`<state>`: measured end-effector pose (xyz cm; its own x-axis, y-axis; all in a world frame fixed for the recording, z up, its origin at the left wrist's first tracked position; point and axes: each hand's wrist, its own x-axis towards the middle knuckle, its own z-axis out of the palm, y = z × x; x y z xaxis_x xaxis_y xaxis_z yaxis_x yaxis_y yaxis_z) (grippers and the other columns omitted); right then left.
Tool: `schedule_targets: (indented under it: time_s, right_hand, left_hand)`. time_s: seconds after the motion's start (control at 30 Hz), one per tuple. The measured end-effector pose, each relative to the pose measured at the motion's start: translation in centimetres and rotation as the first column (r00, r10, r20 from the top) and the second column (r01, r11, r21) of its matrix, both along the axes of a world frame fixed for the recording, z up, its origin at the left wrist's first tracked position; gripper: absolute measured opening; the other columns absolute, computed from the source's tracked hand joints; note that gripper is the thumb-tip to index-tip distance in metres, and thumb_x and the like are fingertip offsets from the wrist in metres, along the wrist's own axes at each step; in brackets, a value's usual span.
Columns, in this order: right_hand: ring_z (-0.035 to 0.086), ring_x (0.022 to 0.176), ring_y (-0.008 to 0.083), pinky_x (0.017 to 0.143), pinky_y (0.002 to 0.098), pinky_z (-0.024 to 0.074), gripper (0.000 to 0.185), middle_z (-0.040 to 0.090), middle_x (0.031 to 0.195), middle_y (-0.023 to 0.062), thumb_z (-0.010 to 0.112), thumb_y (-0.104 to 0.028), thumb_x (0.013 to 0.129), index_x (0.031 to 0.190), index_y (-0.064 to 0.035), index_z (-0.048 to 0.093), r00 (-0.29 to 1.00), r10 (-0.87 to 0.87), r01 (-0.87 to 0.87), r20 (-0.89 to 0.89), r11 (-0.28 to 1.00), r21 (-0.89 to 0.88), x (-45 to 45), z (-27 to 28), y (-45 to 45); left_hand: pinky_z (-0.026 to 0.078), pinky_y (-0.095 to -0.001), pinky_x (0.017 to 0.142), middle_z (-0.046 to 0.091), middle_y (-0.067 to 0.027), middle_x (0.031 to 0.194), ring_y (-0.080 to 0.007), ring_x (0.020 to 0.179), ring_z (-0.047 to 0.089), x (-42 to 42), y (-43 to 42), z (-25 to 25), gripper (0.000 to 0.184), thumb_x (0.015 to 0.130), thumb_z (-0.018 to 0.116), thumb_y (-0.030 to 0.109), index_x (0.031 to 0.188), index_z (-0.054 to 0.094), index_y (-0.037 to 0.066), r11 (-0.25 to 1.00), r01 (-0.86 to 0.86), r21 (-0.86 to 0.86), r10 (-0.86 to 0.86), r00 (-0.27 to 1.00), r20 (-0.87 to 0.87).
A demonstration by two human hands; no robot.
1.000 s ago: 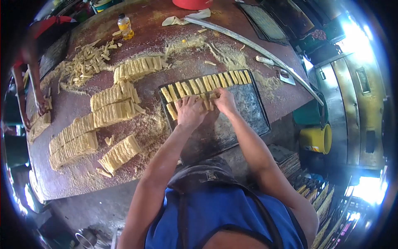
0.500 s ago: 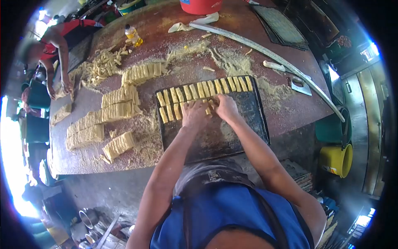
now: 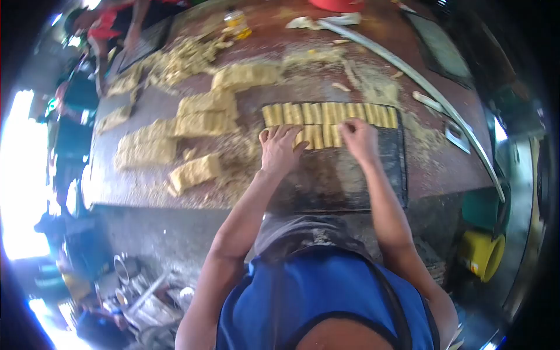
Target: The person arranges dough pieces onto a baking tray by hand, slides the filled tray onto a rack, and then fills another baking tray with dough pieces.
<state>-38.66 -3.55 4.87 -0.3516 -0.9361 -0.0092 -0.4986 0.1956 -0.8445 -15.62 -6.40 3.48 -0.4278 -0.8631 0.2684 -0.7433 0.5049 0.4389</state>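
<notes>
A dark metal tray [image 3: 350, 186] lies at the table's near edge. Across its far side runs a full row of pale dough strips [image 3: 326, 112], with a shorter second row just below. My left hand [image 3: 281, 149] rests over the left end of the second row, fingers spread, thumb beside a strip. At the right end of that row is my right hand [image 3: 359, 139], its fingers bent together against the last strip; whatever lies between the fingertips is hidden. Blocks of stacked strips [image 3: 201, 123] stand on the floury table left of the tray.
Another person [image 3: 105, 26] is at the far left. A bottle [image 3: 237, 23], loose dough scraps [image 3: 186, 58] and a red container [image 3: 336, 4] are at the back. A long metal strip [image 3: 408, 70], a white-handled tool [image 3: 429, 101] and a scraper [image 3: 457, 137] lie right of the tray.
The view has turned, shifting the table. The second row shows strips farther right. My hands have moved apart, and my left hand is now at the row's left end.
</notes>
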Motion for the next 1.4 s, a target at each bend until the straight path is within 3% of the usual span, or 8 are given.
schedule_targets:
  time_s: [0.37, 0.53, 0.87, 1.03, 1.1, 1.13, 1.23, 1.4]
  right_hand:
    - [0.067, 0.091, 0.0209, 0.074, 0.0334, 0.0563, 0.038, 0.068, 0.106, 0.0147, 0.071, -0.027, 0.088, 0.116, -0.0024, 0.064, 0.858, 0.507, -0.503, 0.080, 0.798, 0.331, 25.9, -2.3, -2.8]
    - [0.068, 0.083, 0.0245, 0.076, 0.0416, 0.0565, 0.049, 0.068, 0.095, 0.0156, 0.077, -0.034, 0.081, 0.114, -0.0010, 0.064, 0.813, 0.068, -0.324, 0.579, 0.879, 0.351, 34.5, -4.5, -3.8]
    - [0.046, 0.134, 0.0368, 0.111, 0.0444, 0.0374, 0.085, 0.046, 0.144, 0.0289, 0.074, -0.043, 0.085, 0.145, 0.0049, 0.038, 0.897, 0.397, -0.442, 0.194, 0.781, 0.442, 33.3, -3.9, -6.0]
    - [0.028, 0.145, 0.0375, 0.116, 0.0486, 0.0291, 0.090, 0.025, 0.157, 0.0268, 0.071, -0.040, 0.087, 0.152, 0.0016, 0.024, 0.727, 0.024, -0.423, 0.686, 0.803, 0.420, 28.0, -4.8, -5.0]
    - [0.061, 0.113, 0.0294, 0.093, 0.0444, 0.0536, 0.066, 0.054, 0.135, 0.0231, 0.065, -0.029, 0.092, 0.144, 0.0005, 0.036, 0.387, -0.024, -0.490, 0.922, 0.841, 0.228, 22.6, -8.1, -5.5]
    - [0.045, 0.131, 0.0325, 0.119, 0.0544, 0.0175, 0.053, 0.047, 0.143, 0.0271, 0.069, -0.025, 0.089, 0.133, -0.0018, 0.052, 0.259, -0.134, -0.405, 0.957, 0.884, 0.233, 20.6, -4.6, -4.4]
    - [0.054, 0.122, 0.0338, 0.106, 0.0466, 0.0431, 0.085, 0.050, 0.134, 0.0269, 0.082, -0.024, 0.077, 0.141, 0.0080, 0.036, 0.849, -0.035, -0.165, 0.527, 0.930, 0.328, 9.4, -6.0, -3.5]
    - [0.069, 0.095, 0.0336, 0.081, 0.0409, 0.0558, 0.050, 0.068, 0.105, 0.0241, 0.073, -0.016, 0.073, 0.117, 0.0040, 0.059, 0.984, -0.036, 0.091, -0.176, 0.946, 0.311, -1.1, -3.1, -1.3]
  left_hand:
    - [0.038, -0.0484, 0.111, 0.053, -0.0130, 0.140, -0.0329, 0.132, 0.046, 32.8, 0.7, 1.2, 0.078, 0.065, 0.090, 0.028, 0.134, 0.057, 0.013, 0.899, -0.356, 0.256, 0.329, 0.933, 0.144]
    - [0.038, -0.0482, 0.112, 0.045, -0.0157, 0.145, -0.0363, 0.135, 0.041, 35.2, 0.5, -0.6, 0.102, 0.057, 0.093, 0.027, 0.144, 0.043, 0.013, 0.807, -0.402, 0.432, 0.297, 0.909, 0.291]
    - [0.042, -0.0542, 0.103, 0.048, -0.0171, 0.137, -0.0409, 0.128, 0.045, 33.4, 1.6, -3.0, 0.097, 0.057, 0.092, 0.031, 0.141, 0.046, 0.021, 0.868, -0.356, 0.347, 0.317, 0.934, 0.165]
    - [0.040, -0.0527, 0.106, 0.042, -0.0153, 0.148, -0.0384, 0.135, 0.040, 31.2, 1.1, -0.4, 0.086, 0.071, 0.085, 0.039, 0.143, 0.045, 0.014, 0.858, -0.435, 0.273, 0.394, 0.898, 0.196]
    - [0.040, -0.0510, 0.107, 0.044, -0.0143, 0.148, -0.0360, 0.135, 0.042, 30.0, 1.0, -0.6, 0.077, 0.077, 0.082, 0.038, 0.141, 0.048, 0.012, 0.892, -0.433, 0.132, 0.424, 0.901, 0.087]
    - [0.040, -0.0491, 0.107, 0.049, -0.0135, 0.144, -0.0335, 0.132, 0.045, 29.1, 0.7, -0.8, 0.067, 0.080, 0.079, 0.035, 0.138, 0.053, 0.012, 0.917, -0.380, 0.120, 0.389, 0.919, -0.061]
    - [0.044, -0.0466, 0.104, 0.064, -0.0137, 0.125, -0.0303, 0.119, 0.058, 23.7, 0.5, -0.7, 0.044, 0.085, 0.075, 0.024, 0.124, 0.064, 0.007, 0.951, -0.296, 0.094, 0.310, 0.908, -0.280]
    - [0.042, -0.0476, 0.108, 0.063, -0.0126, 0.129, -0.0290, 0.122, 0.057, 9.7, 0.6, 0.9, 0.044, 0.086, 0.075, 0.026, 0.125, 0.064, 0.009, 0.967, -0.060, 0.247, 0.108, 0.977, -0.185]
